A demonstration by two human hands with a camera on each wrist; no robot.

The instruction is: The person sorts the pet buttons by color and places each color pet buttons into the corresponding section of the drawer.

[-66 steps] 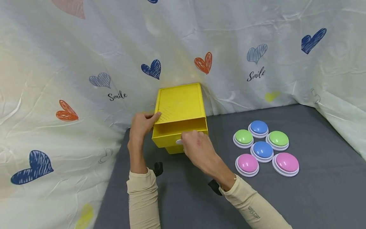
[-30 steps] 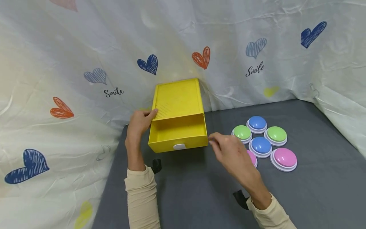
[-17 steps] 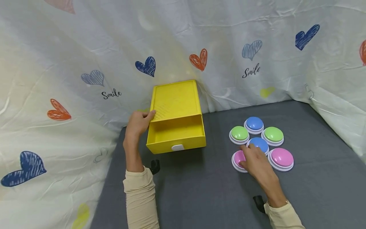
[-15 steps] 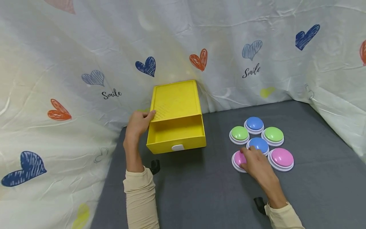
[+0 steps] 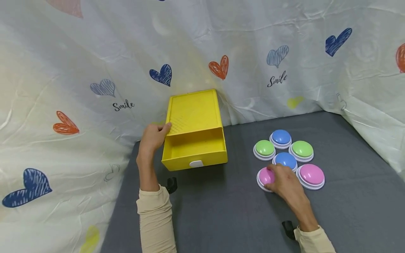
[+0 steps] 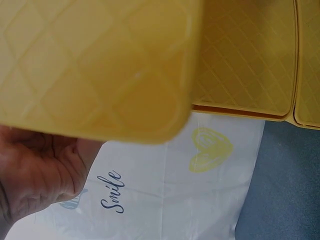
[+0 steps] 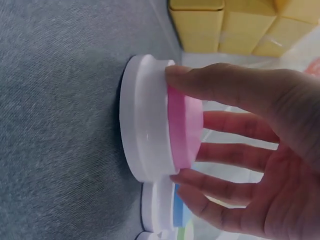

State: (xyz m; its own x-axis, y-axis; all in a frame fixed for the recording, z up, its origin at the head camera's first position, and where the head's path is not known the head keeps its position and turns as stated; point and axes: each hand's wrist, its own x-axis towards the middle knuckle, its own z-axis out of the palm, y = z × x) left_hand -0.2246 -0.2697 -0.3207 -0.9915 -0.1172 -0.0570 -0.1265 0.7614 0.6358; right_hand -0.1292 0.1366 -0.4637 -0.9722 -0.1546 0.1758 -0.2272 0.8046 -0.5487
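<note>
A yellow drawer box (image 5: pixel 194 109) stands at the back, against the curtain. Its top drawer (image 5: pixel 209 159), with a white knob (image 5: pixel 196 163), is pulled out and looks bare inside. My left hand (image 5: pixel 152 137) grips the box's left front edge, thumb on top; in the left wrist view a yellow panel (image 6: pixel 100 60) hides its fingertips. My right hand (image 5: pixel 286 182) spans the near-left pink push button (image 7: pixel 186 132). In the right wrist view the thumb meets its white rim and the fingers lie on the opposite side. The button's white base (image 7: pixel 142 120) sits on the table.
Around the right hand stand other dome buttons with white bases: a second pink button (image 5: pixel 312 174), two blue ones, the nearer blue button (image 5: pixel 285 160) touching the group, and two green ones, including a left green button (image 5: pixel 264 148). Grey cloth (image 5: pixel 227 211) covers the table. A heart-printed curtain (image 5: pixel 253 42) bounds the back.
The right hand has left the drawer knob, after the drawer came further out, and moved right to the near-left pink button. The left hand stays on the box.
</note>
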